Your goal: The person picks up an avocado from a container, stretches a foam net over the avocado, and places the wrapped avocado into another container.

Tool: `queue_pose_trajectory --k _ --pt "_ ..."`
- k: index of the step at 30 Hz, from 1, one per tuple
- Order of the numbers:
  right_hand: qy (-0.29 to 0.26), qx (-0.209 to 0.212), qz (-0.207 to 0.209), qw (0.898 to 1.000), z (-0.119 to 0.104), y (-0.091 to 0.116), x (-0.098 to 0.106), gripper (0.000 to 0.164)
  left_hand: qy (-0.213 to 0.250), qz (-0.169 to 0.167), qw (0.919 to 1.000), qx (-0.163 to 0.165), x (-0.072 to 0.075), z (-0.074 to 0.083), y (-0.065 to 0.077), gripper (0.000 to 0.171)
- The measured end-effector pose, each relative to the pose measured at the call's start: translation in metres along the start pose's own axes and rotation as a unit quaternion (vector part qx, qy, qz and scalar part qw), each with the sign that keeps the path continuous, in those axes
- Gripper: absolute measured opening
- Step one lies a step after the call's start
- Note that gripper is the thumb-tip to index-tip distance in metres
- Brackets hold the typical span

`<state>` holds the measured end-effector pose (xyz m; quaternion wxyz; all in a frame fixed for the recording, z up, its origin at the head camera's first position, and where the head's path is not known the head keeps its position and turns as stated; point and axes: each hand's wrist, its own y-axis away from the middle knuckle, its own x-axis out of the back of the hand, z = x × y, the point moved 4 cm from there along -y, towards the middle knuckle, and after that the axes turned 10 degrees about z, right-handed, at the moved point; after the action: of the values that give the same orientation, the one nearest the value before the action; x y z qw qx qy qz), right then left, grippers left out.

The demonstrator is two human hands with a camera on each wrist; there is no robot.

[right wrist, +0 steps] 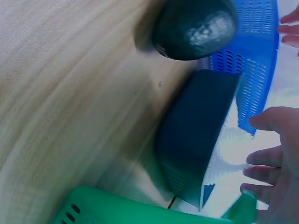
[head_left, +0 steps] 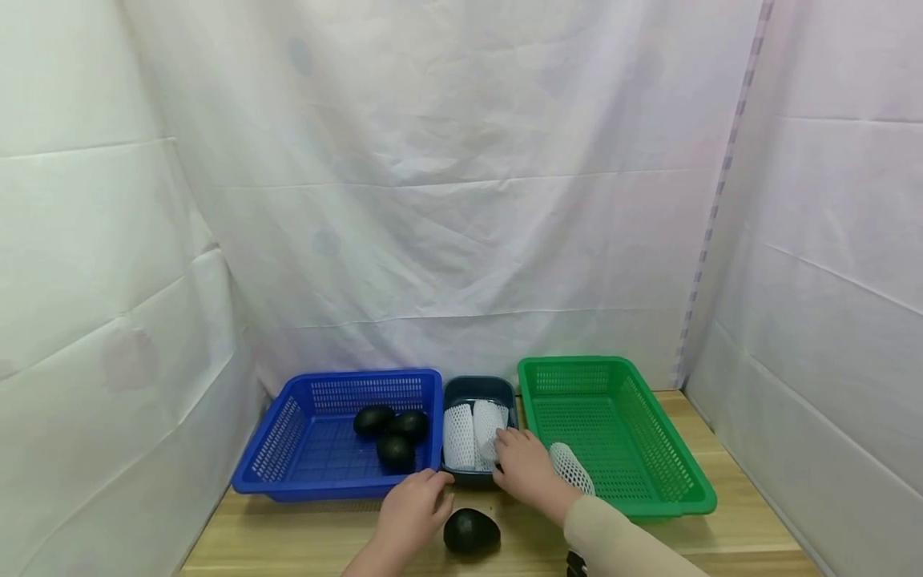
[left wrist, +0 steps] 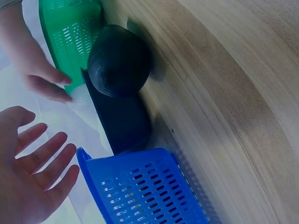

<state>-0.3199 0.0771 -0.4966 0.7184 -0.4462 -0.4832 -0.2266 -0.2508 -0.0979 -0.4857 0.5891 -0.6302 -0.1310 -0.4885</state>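
A dark avocado [head_left: 472, 532] lies on the wooden table, in front of a small dark-blue tray [head_left: 472, 481]. White foam net sleeves [head_left: 458, 437] lie side by side in that tray. My right hand [head_left: 530, 469] reaches over the tray's right side, its fingertips at one of the sleeves; thumb and fingers stand apart in the right wrist view. Between the avocado and the blue basket [head_left: 324, 449], my left hand [head_left: 414, 509] hovers with nothing in it. Its fingers [left wrist: 49, 156] are spread and loosely bent in the left wrist view.
Several dark avocados [head_left: 395, 453] sit in the blue basket at left. At right stands a green basket [head_left: 627, 433], with one white foam net sleeve [head_left: 572, 470] at its near left corner. White cloth [head_left: 461, 240] hangs behind and on both sides.
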Motion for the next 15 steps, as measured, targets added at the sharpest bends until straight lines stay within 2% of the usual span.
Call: queue_pose_trajectory --k 4,10,12,15 --pt "-0.004 0.016 0.071 0.997 0.003 -0.004 0.013 0.04 0.002 0.016 0.9999 0.0 0.002 0.0 0.0 0.015" --pt "-0.017 0.022 0.141 0.99 0.006 -0.006 0.031 0.02 0.003 0.036 0.9993 0.004 0.003 0.0 0.001 0.014" --pt "-0.035 0.019 0.175 0.984 0.008 -0.005 0.038 0.014 0.004 0.037 0.9993 0.008 0.003 0.0 0.002 0.015" --pt "-0.075 0.016 0.225 0.971 0.012 -0.001 0.048 0.015 0.009 0.034 0.9992 0.021 0.003 -0.001 0.002 0.017"
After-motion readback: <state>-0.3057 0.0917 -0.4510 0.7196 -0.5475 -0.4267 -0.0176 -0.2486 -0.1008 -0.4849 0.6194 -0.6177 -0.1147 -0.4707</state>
